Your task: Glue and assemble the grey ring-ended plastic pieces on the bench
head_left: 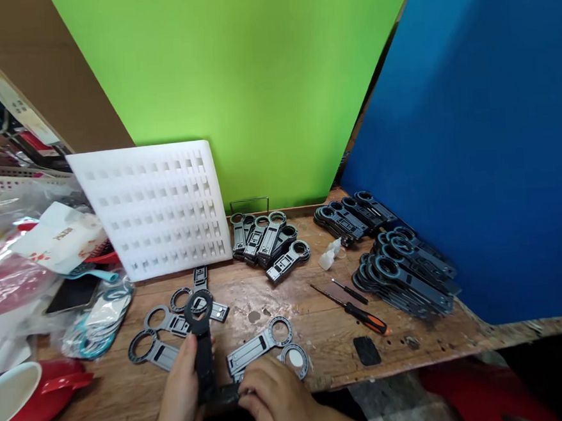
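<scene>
My left hand (181, 390) is wrapped round a black plastic part with a ring at its top end (203, 350), held upright near the table's front edge. My right hand (277, 393) pinches a dark piece (226, 394) that juts sideways from the lower end of that part. Whether the two are joined, I cannot tell. Grey ring-ended parts (163, 353) lie loosely just left of and behind my left hand. Close behind my right hand are more of them (250, 354), one with a white disc (296, 358) in its ring.
Stacks of ring-ended parts (268, 237) stand at the back, with more piles (401, 272) at right. Nearby lie an orange-black screwdriver (365, 317), a smaller screwdriver (350, 292), a small bottle (330, 256) and a black pad (366, 351). White slotted foam (160, 212), a phone (72, 294) and a red bowl (63, 392) occupy the left.
</scene>
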A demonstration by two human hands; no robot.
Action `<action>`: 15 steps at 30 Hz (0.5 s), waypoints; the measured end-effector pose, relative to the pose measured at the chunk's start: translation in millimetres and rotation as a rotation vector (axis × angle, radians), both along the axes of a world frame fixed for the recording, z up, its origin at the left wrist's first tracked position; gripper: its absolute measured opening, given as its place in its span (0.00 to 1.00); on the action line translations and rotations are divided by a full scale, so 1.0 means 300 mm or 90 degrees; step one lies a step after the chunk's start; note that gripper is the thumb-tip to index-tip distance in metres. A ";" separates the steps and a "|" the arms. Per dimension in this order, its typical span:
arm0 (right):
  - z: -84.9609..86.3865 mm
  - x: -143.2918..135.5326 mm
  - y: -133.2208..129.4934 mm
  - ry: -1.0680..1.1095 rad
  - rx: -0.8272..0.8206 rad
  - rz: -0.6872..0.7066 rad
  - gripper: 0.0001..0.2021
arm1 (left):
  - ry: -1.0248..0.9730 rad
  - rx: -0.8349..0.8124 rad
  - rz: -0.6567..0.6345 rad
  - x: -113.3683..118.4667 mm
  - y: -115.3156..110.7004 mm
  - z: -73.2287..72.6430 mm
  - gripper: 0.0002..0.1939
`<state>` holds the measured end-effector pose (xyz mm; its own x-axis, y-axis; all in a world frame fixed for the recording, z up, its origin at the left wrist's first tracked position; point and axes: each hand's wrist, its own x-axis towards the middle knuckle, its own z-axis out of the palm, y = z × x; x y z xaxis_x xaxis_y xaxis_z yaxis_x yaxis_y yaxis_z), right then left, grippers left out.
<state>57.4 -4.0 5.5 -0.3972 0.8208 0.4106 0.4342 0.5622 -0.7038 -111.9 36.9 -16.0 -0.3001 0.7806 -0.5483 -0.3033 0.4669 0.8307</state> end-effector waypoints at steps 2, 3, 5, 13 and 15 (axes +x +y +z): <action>-0.008 -0.001 0.006 0.005 0.018 -0.019 0.08 | 0.008 0.014 -0.078 -0.007 0.005 -0.013 0.35; -0.010 -0.001 0.014 0.002 0.018 -0.041 0.10 | 0.017 0.027 -0.130 -0.001 -0.002 -0.024 0.35; -0.012 0.004 0.036 -0.007 0.002 -0.099 0.12 | 0.043 0.067 -0.225 0.023 -0.030 -0.050 0.34; -0.068 0.113 0.105 0.014 -0.150 -0.216 0.08 | 0.038 0.156 -0.414 0.045 -0.051 -0.090 0.35; -0.111 0.168 0.125 -0.026 -0.159 -0.280 0.08 | 0.090 0.157 -0.422 0.014 -0.002 -0.082 0.32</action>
